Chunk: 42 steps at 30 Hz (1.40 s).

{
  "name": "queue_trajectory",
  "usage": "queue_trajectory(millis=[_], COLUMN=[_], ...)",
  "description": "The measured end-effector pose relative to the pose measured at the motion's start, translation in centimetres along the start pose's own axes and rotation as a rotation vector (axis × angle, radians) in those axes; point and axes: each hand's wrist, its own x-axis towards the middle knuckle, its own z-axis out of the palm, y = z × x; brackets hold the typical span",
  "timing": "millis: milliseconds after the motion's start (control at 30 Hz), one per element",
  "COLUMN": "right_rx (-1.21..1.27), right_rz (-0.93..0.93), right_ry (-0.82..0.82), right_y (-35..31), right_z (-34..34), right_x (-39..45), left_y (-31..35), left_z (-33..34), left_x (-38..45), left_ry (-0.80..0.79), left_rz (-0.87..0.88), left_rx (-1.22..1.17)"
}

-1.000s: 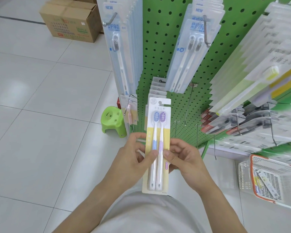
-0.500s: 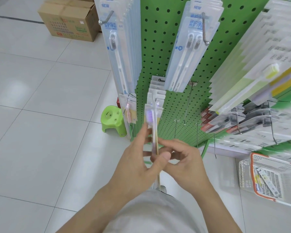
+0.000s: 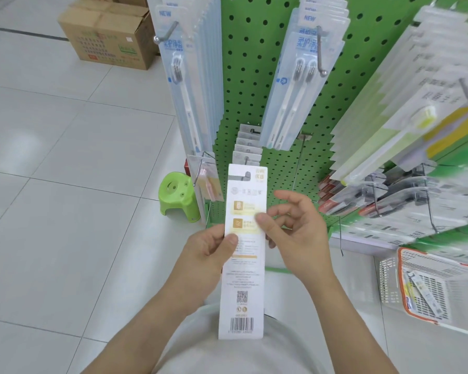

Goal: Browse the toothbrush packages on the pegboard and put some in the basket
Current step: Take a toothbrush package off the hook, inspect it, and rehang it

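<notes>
Head view, toothbrush package upright, back facing, pinched between left grip and right grip

The toothbrush package stands upright in front of the pegboard, its printed back toward the camera, between the left hand on its left edge and the right hand on its right edge. Behind it more packages hang on the pegboard's hooks. The stool sits on the floor to the left, the cardboard box far behind it. The basket lies low on the right, with packages in it.
</notes>
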Motion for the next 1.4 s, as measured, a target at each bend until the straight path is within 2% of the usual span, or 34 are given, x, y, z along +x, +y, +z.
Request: queue_trajectory(millis=[233, 433, 567, 667, 867, 1167, 1300, 1400], right_rx=[-0.039, -0.298, -0.388, -0.281, -0.085, 0.139, 0.183, 0.166], right_rz=[-0.026, -0.057, -0.009, 0.029, 0.147, 0.162, 0.147, 0.132], right_ry=[0.082, 0.044, 0.035, 0.02, -0.173, -0.286, -0.349, -0.394], right_y=[-1.5, -3.6, -3.9, -3.3, -1.2, -1.3, -0.9, -0.7], right_z=[0.0, 0.7, 1.4, 1.6, 2.0, 0.8, 0.2, 0.0], right_x=[2.7, 4.0, 4.1, 3.5, 1.4, 1.1, 1.4, 1.7], left_y=[0.4, 0.6, 0.6, 0.5, 0.3, 0.6, 0.8, 0.9], left_z=[0.3, 0.3, 0.1, -0.1, -0.8, -0.7, -0.8, -0.7], left_x=[-0.3, -0.6, -0.7, -0.7, -0.6, -0.8, -0.9, -0.9], left_ry=[-0.078, -0.087, -0.074, -0.079, -0.047, -0.074, -0.107, -0.07], left_rz=[0.013, -0.009, -0.034, -0.036, -0.024, 0.005, 0.012, -0.012], left_rx=[0.135, 0.159, 0.136, 0.134, 0.145, 0.157, 0.154, 0.125])
